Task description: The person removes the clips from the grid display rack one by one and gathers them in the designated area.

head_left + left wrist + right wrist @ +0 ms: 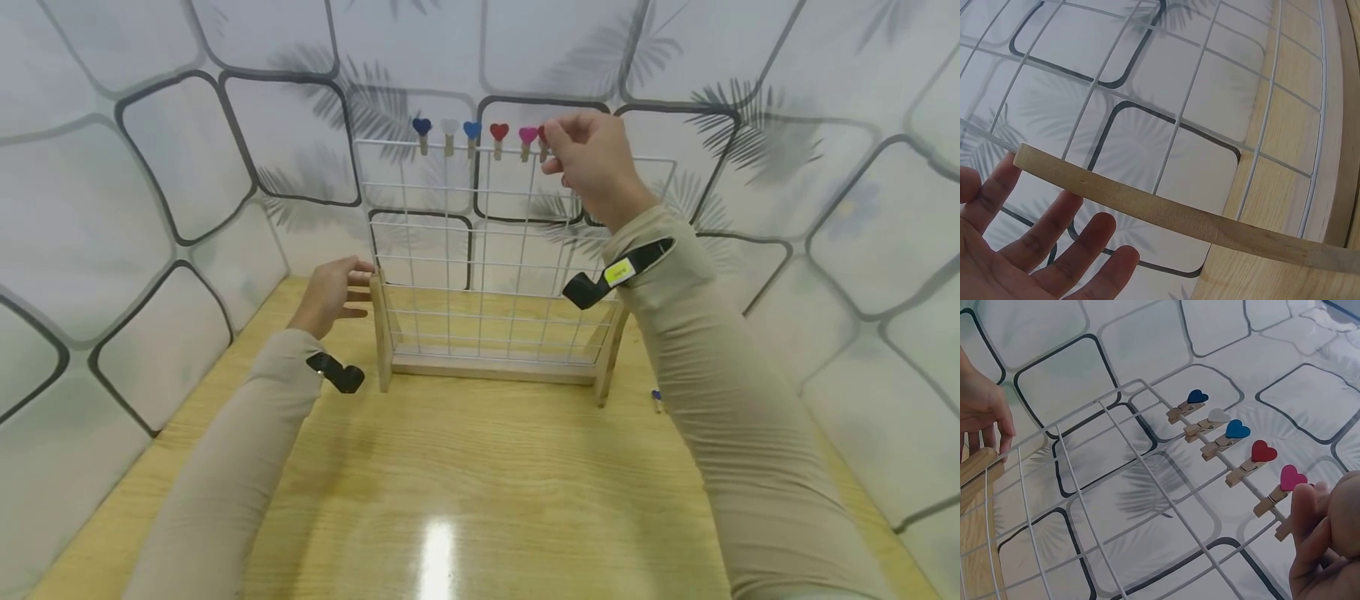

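Right hand (597, 162), head view: pinches the end clothespin (544, 153) atop the wire rack (495, 369).
Clothespin: probably light, stiff, springy; best squeezed at its heart end.
Desk (465, 458) and room: glossy wood, leaf-patterned walls (183, 146) behind.
Left hand (1035, 250), left wrist view: fingers extended, touching the wooden upright (1141, 201).
Right wrist view: clothespin partly hidden; whether it clamps is unclear.

A wood-grained worktop (480, 450) is supporting a wooden-legged wire rack (491, 368); a blue-topped clip (657, 400) is lying to its right.
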{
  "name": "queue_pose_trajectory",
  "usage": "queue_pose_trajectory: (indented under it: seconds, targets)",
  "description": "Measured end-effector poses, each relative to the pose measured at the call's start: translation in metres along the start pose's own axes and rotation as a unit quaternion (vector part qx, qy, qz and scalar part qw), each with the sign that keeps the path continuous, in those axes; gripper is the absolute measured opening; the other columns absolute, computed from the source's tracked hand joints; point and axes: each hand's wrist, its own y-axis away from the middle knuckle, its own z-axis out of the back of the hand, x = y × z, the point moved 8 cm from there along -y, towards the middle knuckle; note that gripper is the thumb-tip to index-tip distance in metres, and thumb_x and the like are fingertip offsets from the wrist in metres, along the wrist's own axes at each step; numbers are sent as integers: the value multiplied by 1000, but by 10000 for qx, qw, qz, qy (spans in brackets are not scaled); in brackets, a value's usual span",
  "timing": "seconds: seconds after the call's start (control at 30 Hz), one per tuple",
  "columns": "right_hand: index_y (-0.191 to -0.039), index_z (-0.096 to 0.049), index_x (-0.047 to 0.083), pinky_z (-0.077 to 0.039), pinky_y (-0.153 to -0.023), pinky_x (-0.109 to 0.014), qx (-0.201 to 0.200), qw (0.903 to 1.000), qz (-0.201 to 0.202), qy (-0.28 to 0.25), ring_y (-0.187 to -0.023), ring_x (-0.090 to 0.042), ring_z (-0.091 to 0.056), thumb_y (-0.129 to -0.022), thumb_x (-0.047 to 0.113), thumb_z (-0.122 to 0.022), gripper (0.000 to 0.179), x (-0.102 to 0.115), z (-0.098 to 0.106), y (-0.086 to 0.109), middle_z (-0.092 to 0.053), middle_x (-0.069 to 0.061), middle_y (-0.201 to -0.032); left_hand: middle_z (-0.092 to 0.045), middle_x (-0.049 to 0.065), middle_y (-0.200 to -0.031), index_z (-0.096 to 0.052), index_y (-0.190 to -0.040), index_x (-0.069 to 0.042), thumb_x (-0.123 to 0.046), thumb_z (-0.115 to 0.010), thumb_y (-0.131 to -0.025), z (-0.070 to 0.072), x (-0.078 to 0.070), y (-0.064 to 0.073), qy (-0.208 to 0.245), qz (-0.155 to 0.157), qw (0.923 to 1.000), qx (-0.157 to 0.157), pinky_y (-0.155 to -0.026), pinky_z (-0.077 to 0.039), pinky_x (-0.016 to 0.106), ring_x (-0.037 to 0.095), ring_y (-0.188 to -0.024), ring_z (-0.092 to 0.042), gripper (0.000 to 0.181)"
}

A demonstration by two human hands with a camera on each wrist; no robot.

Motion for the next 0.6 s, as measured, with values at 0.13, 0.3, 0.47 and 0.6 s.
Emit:
queue_pose_trajectory:
  seconds: [0.13,0.3,0.47,0.6]
  targets:
    - [-97,-60,5,-40,-47,-18,-82,9998,104,-154,-64,-13,-57,-98,17,-58,12,0,0,-2,-57,-7,-94,-53,20,-128,-51,-133,0,-38,-27,-105,-1,0,-1,17,23,10000,11,-93,-48,51,35,-109,-58,53]
    - [-94,-57,4,-36,-46,-18,-269,9980,138,-550,-63,-13,-54,-98,15,-57,11,-4,1,-2,-56,-8,-93,-52,20,-129,-51,-134,0,-38,-28,-105,-1,3,-1,42,25,10000,31,-92,-48,52,32,-106,-60,52]
    - [-95,-56,5,-33,-43,-18,-427,9928,76,-1114,-61,-13,-52,-96,17,-58,12,-6,3,-3,-55,-7,-94,-53,20,-129,-51,-133,-1,-38,-29,-105,-1,3,-1,21,14,10000,8,-91,-50,51,32,-105,-60,51]
    - [-99,-58,3,-36,-44,-19,-385,9868,7,-1574,-60,-14,-51,-95,18,-59,16,-4,3,-3,-55,-6,-97,-53,20,-128,-51,-133,0,-36,-29,-105,0,3,-2,41,6,10000,-9,-91,-49,51,36,-109,-58,51]
